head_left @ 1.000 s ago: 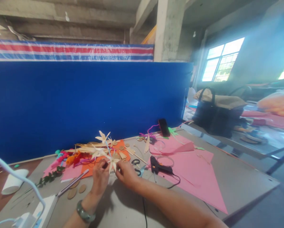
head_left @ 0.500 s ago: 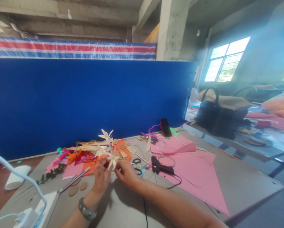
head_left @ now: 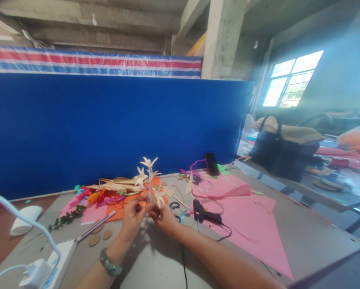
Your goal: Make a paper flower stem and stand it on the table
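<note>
Flower spray [head_left: 150, 181], cream-petalled on a pale stem, stands upright between the two hands above the near part of the grey tabletop [head_left: 155, 263], with four blooms that can be counted. Behind it rises a blue board [head_left: 116, 132], closing off the far edge of the table. A bundle of dry husk strips [head_left: 116, 186] and orange paper [head_left: 115, 212] lie just beyond the left hand [head_left: 133, 216]; a white cable [head_left: 32, 220] arcs across the lower left, in front of a paper roll [head_left: 25, 220] and one green sprig [head_left: 67, 218]. To the right lie one glue gun [head_left: 208, 214] and pink paper [head_left: 252, 241], with one phone [head_left: 211, 164] farther back; a pair of scissors [head_left: 174, 205] is partly hidden by the right hand [head_left: 165, 218]. Both forearms slant inward from the bottom edge, the left wearing one bangle [head_left: 109, 263]. The left thumb and fingers pinch the stem low down; the right fingertips press together at the foot of the lowest bloom. Three wooden discs [head_left: 94, 239] lie by one pen [head_left: 96, 226].
</note>
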Demonstrator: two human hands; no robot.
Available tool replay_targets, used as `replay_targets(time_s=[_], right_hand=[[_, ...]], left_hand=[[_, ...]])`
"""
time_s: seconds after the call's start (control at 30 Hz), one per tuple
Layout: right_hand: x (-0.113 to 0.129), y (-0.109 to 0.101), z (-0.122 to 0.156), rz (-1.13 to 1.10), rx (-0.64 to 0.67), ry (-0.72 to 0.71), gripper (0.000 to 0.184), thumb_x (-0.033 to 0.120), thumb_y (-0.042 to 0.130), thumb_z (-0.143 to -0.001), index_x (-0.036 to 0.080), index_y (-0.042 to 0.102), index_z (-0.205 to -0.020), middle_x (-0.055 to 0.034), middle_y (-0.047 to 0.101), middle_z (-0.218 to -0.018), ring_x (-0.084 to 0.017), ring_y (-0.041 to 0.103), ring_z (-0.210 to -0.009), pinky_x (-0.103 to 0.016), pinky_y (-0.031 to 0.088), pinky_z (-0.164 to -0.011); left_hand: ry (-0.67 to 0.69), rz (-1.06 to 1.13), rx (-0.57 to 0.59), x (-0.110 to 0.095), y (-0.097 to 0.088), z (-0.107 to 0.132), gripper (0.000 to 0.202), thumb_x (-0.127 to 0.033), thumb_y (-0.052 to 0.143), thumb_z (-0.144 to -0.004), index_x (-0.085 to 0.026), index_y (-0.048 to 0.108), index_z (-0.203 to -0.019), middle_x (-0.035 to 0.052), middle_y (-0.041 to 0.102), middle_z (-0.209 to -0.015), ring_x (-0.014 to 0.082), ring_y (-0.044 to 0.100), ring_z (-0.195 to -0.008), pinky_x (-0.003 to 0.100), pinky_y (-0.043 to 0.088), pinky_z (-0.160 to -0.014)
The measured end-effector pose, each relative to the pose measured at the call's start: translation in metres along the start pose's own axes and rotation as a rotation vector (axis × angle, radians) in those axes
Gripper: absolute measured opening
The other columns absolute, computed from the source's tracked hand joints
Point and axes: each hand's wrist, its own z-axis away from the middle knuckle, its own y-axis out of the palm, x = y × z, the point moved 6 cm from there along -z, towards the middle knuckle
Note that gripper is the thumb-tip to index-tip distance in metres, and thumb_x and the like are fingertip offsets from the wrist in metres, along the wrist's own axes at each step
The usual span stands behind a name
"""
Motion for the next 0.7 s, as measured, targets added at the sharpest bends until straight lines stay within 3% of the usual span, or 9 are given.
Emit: replay_targets(time_s=[0.1,0.17,0.23,0.33,0.5,0.7], right_hand=[[-0.002,-0.008,-0.001,-0.002,-0.013,-0.032,0.011,0.018,0.051,-0.083,0.015,0.059,-0.075,0.0021,0.053,-0.063,-0.010,0.044,-0.057,-0.022,0.036,-0.057],[-0.004,-0.011,-0.002,0.000,-0.007,-0.043,0.009,0.018,0.052,-0.082,0.016,0.059,-0.077,0.0023,0.052,-0.064,-0.010,0.043,-0.057,-0.022,0.036,-0.057],[-0.007,-0.012,-0.003,-0.012,0.004,-0.038,0.007,0.018,0.054,-0.082,0.016,0.059,-0.077,0.0028,0.051,-0.063,-0.010,0.042,-0.056,-0.022,0.037,-0.056],[-0.009,-0.008,-0.004,-0.035,0.043,-0.019,0.008,0.019,0.055,-0.082,0.017,0.060,-0.075,0.0028,0.051,-0.060,-0.010,0.043,-0.054,-0.021,0.037,-0.053],[-0.008,-0.001,-0.002,-0.078,0.048,-0.002,0.010,0.020,0.056,-0.082,0.017,0.061,-0.075,0.0019,0.053,-0.059,-0.010,0.047,-0.051,-0.021,0.039,-0.050],[-0.001,0.001,0.000,-0.101,0.145,-0.004,0.013,0.020,0.055,-0.083,0.015,0.065,-0.077,0.0022,0.054,-0.056,-0.010,0.048,-0.048,-0.021,0.041,-0.051]], left_hand=[[-0.017,0.123,0.025,-0.010,-0.002,-0.004,0.043,-0.039,0.079,-0.061,-0.014,0.069,-0.094,0.0025,0.066,-0.075,0.0078,0.046,-0.048,0.020,0.032,-0.043],[-0.009,0.255,0.022,-0.020,-0.005,-0.006,0.042,-0.043,0.076,-0.065,-0.014,0.068,-0.095,0.0048,0.067,-0.083,0.0062,0.046,-0.048,0.019,0.032,-0.043],[-0.033,0.393,0.028,-0.030,-0.006,-0.006,0.042,-0.048,0.069,-0.072,-0.014,0.066,-0.097,0.0026,0.066,-0.077,0.0037,0.039,-0.043,0.018,0.028,-0.040],[-0.130,0.543,0.036,-0.041,-0.005,-0.003,0.046,-0.053,0.065,-0.073,-0.013,0.065,-0.095,0.0020,0.065,-0.067,0.0048,0.042,-0.042,0.017,0.028,-0.039],[-0.312,0.570,0.084,-0.050,0.004,0.008,0.046,-0.055,0.066,-0.072,-0.014,0.063,-0.092,0.0021,0.066,-0.063,0.0043,0.043,-0.039,0.016,0.025,-0.037],[-0.260,0.527,0.199,-0.053,0.012,0.012,0.037,-0.038,0.077,-0.065,-0.015,0.064,-0.092,-0.0053,0.057,-0.056,0.0012,0.035,-0.035,0.016,0.023,-0.036]])
